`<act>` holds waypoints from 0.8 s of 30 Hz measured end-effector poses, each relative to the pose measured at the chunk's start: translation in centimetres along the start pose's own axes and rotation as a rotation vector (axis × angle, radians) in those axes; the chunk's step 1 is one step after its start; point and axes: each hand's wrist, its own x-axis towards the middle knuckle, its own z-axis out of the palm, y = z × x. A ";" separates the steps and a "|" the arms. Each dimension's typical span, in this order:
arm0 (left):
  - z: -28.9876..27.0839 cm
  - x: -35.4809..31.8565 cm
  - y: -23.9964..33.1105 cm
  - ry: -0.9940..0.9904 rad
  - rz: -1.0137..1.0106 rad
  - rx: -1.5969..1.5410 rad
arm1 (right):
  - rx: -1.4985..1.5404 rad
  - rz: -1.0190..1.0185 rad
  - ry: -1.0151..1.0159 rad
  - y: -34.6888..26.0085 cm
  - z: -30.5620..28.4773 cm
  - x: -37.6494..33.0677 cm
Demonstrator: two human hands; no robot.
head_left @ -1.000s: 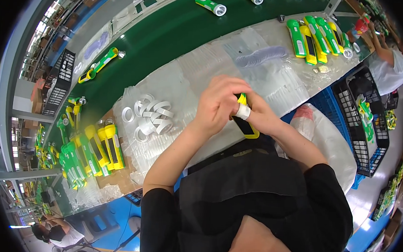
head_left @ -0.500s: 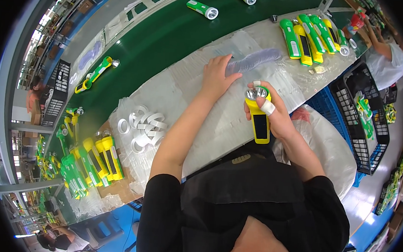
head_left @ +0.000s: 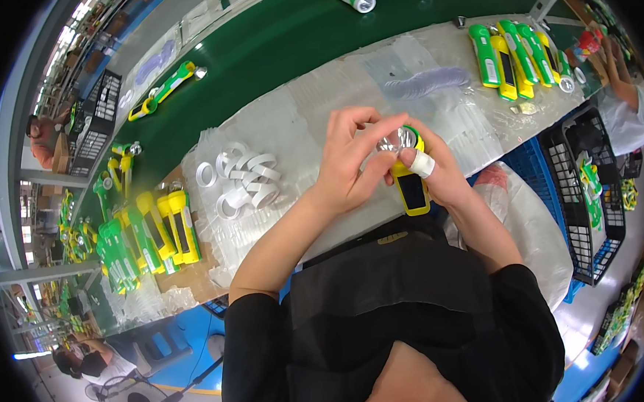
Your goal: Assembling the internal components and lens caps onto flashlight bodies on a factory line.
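Both hands raised over bench: right hand (head_left: 441, 180) clamps yellow flashlight (head_left: 409, 178), left hand (head_left: 354, 162) pinches its lens; long axis upright, lens pointing away from the person.

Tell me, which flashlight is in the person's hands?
The yellow flashlight with the green head. The right hand grips its body and the left hand touches its lens. All the other flashlights lie on the bench or the green belt.

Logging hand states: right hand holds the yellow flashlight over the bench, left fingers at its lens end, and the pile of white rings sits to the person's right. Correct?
Not quite. The head view shows the white rings on the person's left, beside the left forearm. The rest stands: the right hand holds the yellow flashlight, and the left hand has its fingers at the lens end.
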 end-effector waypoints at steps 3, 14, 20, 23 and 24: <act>-1.0 -1.7 -0.3 0.025 0.077 0.129 | -0.031 0.063 -0.120 0.6 1.2 0.3; -2.9 -4.2 -0.2 0.167 0.148 0.054 | -0.162 0.151 -0.291 2.5 3.4 1.9; -5.2 -4.3 -1.0 0.191 0.074 0.129 | -0.117 0.094 -0.244 4.3 5.1 4.7; -8.8 -5.0 -1.6 0.354 -0.047 0.315 | -0.191 -0.003 -0.322 3.7 6.3 7.9; -10.9 -5.1 -2.5 0.398 -0.090 0.436 | -0.187 -0.004 -0.321 3.7 5.9 8.8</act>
